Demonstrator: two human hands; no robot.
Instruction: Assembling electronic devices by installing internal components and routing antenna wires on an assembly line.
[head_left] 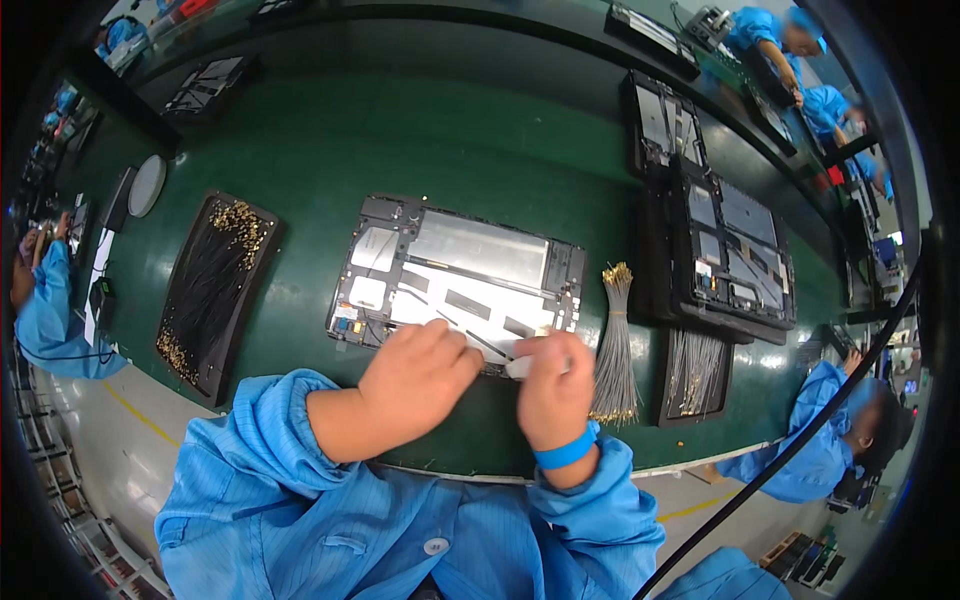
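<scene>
An opened tablet-like device, with silver plates and a black frame, lies on the green bench in front of me. My left hand is over its near edge, left of centre, with fingers curled; what they hold, if anything, is hidden. At the near right corner, my right hand is closed in a pinch beside a small whitish piece, which I cannot identify. A blue band circles my right wrist. Between the hands, a thin dark cable slants across the device's silver surface.
Left stands a black tray of black cables with gold ends. A bundle of grey cables lies right, beside a tray of similar cables. Stacked trays with devices stand behind it. Co-workers in blue sit on both sides; a black cord crosses the right.
</scene>
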